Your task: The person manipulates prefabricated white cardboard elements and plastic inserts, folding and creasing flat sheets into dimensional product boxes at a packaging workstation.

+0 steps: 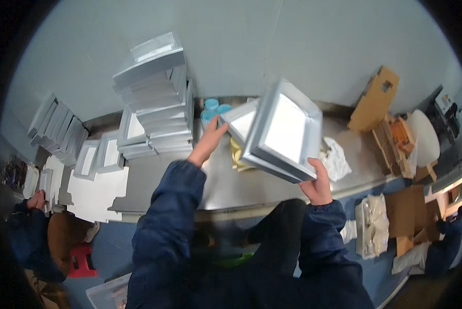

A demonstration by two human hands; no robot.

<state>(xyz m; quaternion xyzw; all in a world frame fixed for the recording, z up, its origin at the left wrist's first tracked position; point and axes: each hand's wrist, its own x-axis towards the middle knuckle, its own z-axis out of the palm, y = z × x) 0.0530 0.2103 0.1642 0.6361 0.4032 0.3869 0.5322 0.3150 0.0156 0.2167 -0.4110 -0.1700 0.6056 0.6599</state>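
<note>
My right hand (316,184) grips the lower right corner of a silver-grey open box (287,127) with a white inside bottom, nested in or stacked on another like it. Both are tilted above the metal table. My left hand (210,141) holds the left corner of a further open box (243,121), partly hidden behind the others. Beneath them lies a pale yellow item (237,156), mostly covered. Light blue round containers (211,104) stand behind my left hand. A tall stack of grey boxes (165,112) rises to the left of that hand.
Flat white card blanks (95,193) and more grey boxes (59,129) occupy the table's left side. Crumpled white plastic (335,159) and brown cardboard (374,100) lie to the right. A co-worker's hands (37,199) are at far left; another person (449,239) is at far right.
</note>
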